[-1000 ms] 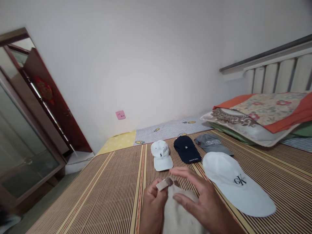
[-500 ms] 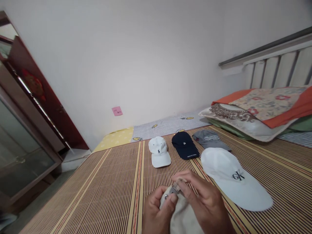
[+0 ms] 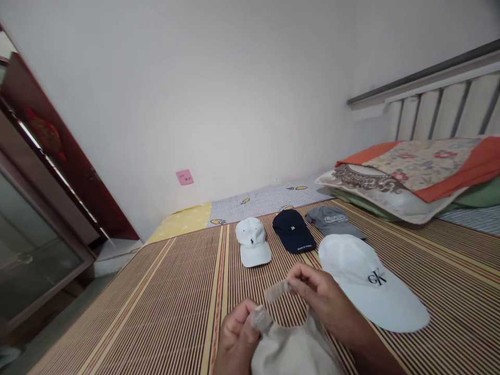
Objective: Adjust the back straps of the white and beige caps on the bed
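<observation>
A beige cap (image 3: 295,346) is at the bottom centre, its back opening facing up and its strap parted. My left hand (image 3: 240,333) pinches one strap end, which has a pale, shiny piece on it. The other strap end is gripped between the thumb and fingers of my right hand (image 3: 318,291). Beyond my hands lie a white cap with a small dark logo (image 3: 253,242), a navy cap (image 3: 294,232) and a grey cap (image 3: 334,221). A larger white cap with black letters (image 3: 371,284) rests just right of my right hand.
The striped mat (image 3: 156,297) covers the bed. Pillows (image 3: 414,177) are stacked at the right, below a radiator (image 3: 449,107). A pink note (image 3: 184,177) is on the wall. A dark red door (image 3: 58,151) and a glass-fronted cabinet (image 3: 35,250) stand at the left.
My hands have moved apart, and the cap's strap ends, which were together, are now separated. My right hand has lifted its end slightly. The view has shifted a little.
</observation>
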Action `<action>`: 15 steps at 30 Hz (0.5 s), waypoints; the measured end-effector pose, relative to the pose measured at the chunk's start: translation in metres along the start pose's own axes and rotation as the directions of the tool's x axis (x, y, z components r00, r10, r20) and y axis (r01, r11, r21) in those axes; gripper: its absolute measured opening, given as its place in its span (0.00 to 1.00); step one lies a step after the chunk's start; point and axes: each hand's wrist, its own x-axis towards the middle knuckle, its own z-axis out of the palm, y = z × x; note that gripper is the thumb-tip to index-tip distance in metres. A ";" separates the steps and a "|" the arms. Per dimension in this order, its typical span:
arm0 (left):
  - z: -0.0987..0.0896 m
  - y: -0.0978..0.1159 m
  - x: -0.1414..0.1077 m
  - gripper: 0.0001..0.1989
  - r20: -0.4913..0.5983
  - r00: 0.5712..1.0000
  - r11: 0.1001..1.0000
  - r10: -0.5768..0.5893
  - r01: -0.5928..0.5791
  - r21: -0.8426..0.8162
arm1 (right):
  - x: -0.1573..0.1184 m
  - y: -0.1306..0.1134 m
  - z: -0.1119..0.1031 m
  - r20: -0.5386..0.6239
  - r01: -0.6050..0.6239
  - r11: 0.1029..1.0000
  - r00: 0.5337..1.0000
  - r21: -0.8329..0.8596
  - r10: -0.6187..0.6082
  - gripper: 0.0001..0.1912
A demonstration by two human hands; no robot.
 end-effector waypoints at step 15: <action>-0.078 -0.028 0.055 0.14 -0.294 0.942 0.901 -0.163 0.021 -0.433 | -0.001 0.016 -0.007 0.197 -0.150 0.982 0.966 -0.113 0.170 0.21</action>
